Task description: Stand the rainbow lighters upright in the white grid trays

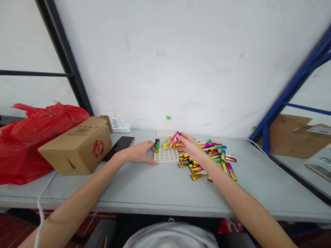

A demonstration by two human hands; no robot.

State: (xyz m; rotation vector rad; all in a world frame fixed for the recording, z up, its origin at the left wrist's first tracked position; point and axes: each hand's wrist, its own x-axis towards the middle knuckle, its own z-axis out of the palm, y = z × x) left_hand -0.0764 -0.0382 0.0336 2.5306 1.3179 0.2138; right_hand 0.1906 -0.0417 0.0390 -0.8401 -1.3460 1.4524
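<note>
A white tray with rows of small pockets (167,156) lies on the grey table. Two lighters, one of them green and gold (157,147), stand upright at its back left corner. Beside the tray's left edge is my left hand (141,152), thumb and fingers apart and holding nothing. My right hand (188,144) pinches a purple and gold lighter (174,140), tilted above the tray's back right part. Under and to the right of that hand spreads a loose pile of shiny coloured lighters (199,168); my forearm hides some of them.
Behind the first tray lies a second white tray (165,132). To the left are a dark phone (118,148), a cardboard box (77,144), a red plastic bag (31,144) and a white power strip (121,128). A blue metal frame (292,82) rises at the right.
</note>
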